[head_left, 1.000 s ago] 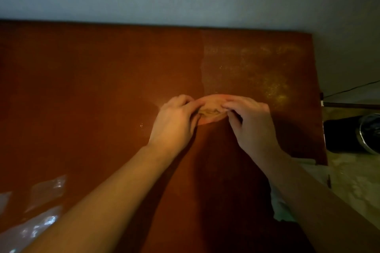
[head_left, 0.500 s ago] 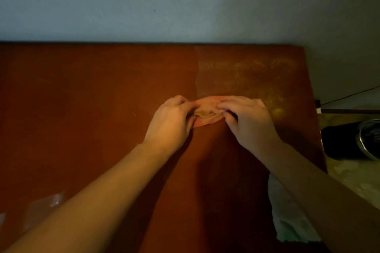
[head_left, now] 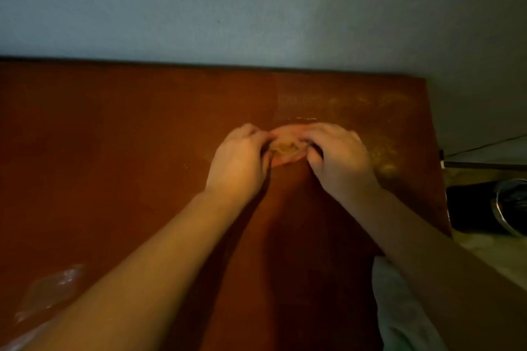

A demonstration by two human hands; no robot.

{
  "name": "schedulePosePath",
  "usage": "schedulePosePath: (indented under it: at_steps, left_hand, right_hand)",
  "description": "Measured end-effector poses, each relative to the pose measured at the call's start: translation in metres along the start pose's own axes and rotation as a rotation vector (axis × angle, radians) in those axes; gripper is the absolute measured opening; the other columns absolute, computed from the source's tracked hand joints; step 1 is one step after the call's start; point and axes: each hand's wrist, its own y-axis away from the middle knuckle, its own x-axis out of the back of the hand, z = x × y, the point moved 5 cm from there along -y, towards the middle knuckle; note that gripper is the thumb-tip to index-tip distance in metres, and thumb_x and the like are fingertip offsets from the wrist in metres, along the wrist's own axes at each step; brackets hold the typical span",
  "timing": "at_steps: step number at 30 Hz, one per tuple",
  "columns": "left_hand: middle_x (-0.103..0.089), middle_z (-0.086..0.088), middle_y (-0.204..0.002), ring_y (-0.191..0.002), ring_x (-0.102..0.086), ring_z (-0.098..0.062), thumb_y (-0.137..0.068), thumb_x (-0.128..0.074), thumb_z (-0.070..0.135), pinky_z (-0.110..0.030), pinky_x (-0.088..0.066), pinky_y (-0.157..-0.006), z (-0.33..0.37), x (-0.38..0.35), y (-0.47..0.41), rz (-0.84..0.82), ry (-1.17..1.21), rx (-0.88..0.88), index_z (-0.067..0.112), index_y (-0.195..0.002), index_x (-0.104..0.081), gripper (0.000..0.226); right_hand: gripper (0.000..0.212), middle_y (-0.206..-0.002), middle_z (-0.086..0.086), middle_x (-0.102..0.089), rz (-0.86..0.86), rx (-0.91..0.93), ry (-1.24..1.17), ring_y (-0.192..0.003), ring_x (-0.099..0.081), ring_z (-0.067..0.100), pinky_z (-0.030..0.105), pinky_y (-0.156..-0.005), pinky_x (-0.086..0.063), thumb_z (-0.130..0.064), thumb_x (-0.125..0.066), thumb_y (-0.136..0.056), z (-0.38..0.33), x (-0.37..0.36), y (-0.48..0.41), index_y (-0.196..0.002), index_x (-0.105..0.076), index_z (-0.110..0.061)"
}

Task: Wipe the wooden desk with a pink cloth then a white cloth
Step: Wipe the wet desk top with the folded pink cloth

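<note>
Pink cloth [head_left: 286, 148]: bunched on the wooden desk [head_left: 114, 151], just right of frame centre.
Left hand [head_left: 239, 162]: I see its curled fingers [head_left: 256, 137] pinching the cloth's left end.
Right hand [head_left: 342, 159]: fingers curled onto the right end.
White cloth [head_left: 399, 308]: lower right, at the desk edge, partly under the right forearm.

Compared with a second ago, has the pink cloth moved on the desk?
Yes. The cloth has slid slightly toward the wall: the gap to the back edge of the desk has shrunk.
</note>
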Motion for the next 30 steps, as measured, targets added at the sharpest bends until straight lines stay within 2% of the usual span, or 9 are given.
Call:
schedulePosePath:
  at_steps: [5,9,11,14,18,23,25,27,30]
  left_hand:
    - [-0.063,-0.001,-0.103,-0.093,-0.059,-0.02,-0.089,-0.068,0.017,-0.033,-0.051,-0.08,-0.002,-0.001,0.027,-0.002,0.026,-0.07,0.019,-0.117,-0.07,0.028]
    - [-0.064,-0.006,-0.109,-0.099,-0.059,-0.027,-0.091,-0.064,0.02,-0.042,-0.051,-0.085,-0.007,-0.002,-0.018,0.045,-0.006,-0.079,0.018,-0.12,-0.069,0.03]
    - [-0.063,-0.006,-0.112,-0.103,-0.058,-0.028,-0.091,-0.063,0.022,-0.042,-0.05,-0.088,-0.009,-0.003,-0.038,0.036,-0.014,-0.045,0.019,-0.121,-0.068,0.03]
    - [-0.063,-0.004,-0.11,-0.102,-0.058,-0.025,-0.09,-0.064,0.02,-0.037,-0.048,-0.088,-0.007,-0.002,-0.032,0.038,0.003,-0.011,0.02,-0.119,-0.069,0.029]
    - [-0.063,0.003,-0.113,-0.102,-0.058,-0.016,-0.092,-0.063,0.024,-0.034,-0.047,-0.089,-0.006,-0.005,-0.005,0.036,-0.018,-0.038,0.027,-0.122,-0.066,0.03]
    - [-0.064,-0.001,-0.111,-0.101,-0.059,-0.024,-0.092,-0.063,0.025,-0.044,-0.05,-0.086,-0.011,-0.003,-0.054,0.093,-0.027,-0.059,0.023,-0.12,-0.067,0.029]
    - [-0.064,-0.002,-0.112,-0.103,-0.059,-0.025,-0.091,-0.063,0.024,-0.043,-0.051,-0.087,-0.012,-0.004,-0.073,0.091,-0.027,-0.043,0.021,-0.121,-0.067,0.03]
    - [-0.064,-0.001,-0.113,-0.104,-0.058,-0.024,-0.091,-0.063,0.025,-0.041,-0.051,-0.089,-0.011,-0.004,-0.078,0.086,-0.029,-0.032,0.021,-0.122,-0.067,0.031]
    - [-0.063,-0.001,-0.112,-0.102,-0.058,-0.023,-0.091,-0.064,0.023,-0.041,-0.051,-0.087,-0.012,-0.002,-0.06,0.073,-0.015,-0.064,0.022,-0.12,-0.067,0.03]
  right_hand:
    - [0.029,-0.122,-0.003,-0.068,0.023,0.058,0.018,-0.116,-0.061,0.016,0.039,-0.101,-0.046,-0.02,-0.064,-0.091,0.0,-0.008,0.031,-0.119,-0.069,-0.021]
    - [0.026,-0.123,0.001,-0.068,0.128,0.109,0.018,-0.118,-0.059,0.019,0.032,-0.095,-0.037,-0.015,-0.059,-0.094,0.006,-0.002,-0.007,-0.118,-0.07,-0.016]
    - [0.027,-0.124,0.001,-0.067,0.086,0.042,0.013,-0.119,-0.058,0.022,0.031,-0.091,-0.033,-0.013,-0.06,-0.093,0.01,0.0,-0.028,-0.119,-0.069,-0.017]
    - [0.028,-0.123,0.001,-0.067,0.122,0.011,-0.003,-0.118,-0.059,0.021,0.035,-0.095,-0.038,-0.011,-0.059,-0.092,0.002,0.002,-0.02,-0.117,-0.07,-0.017]
    - [0.03,-0.126,-0.003,-0.066,0.084,-0.056,0.005,-0.118,-0.061,0.015,0.041,-0.102,-0.049,-0.019,-0.06,-0.092,-0.007,-0.005,0.009,-0.121,-0.068,-0.021]
    - [0.028,-0.124,0.001,-0.067,0.202,0.002,0.015,-0.119,-0.058,0.019,0.034,-0.097,-0.038,-0.014,-0.058,-0.094,0.007,-0.006,-0.036,-0.119,-0.069,-0.016]
    - [0.03,-0.127,0.001,-0.065,0.153,-0.053,0.008,-0.121,-0.055,0.022,0.034,-0.096,-0.034,-0.013,-0.058,-0.093,0.011,-0.003,-0.062,-0.122,-0.067,-0.019]
    - [0.031,-0.129,0.0,-0.063,0.107,-0.095,-0.01,-0.124,-0.054,0.022,0.036,-0.098,-0.034,-0.013,-0.057,-0.094,0.012,-0.002,-0.071,-0.123,-0.066,-0.021]
    - [0.029,-0.127,-0.001,-0.065,0.165,-0.063,-0.028,-0.122,-0.057,0.02,0.041,-0.099,-0.039,-0.012,-0.056,-0.094,0.004,0.001,-0.045,-0.12,-0.068,-0.019]
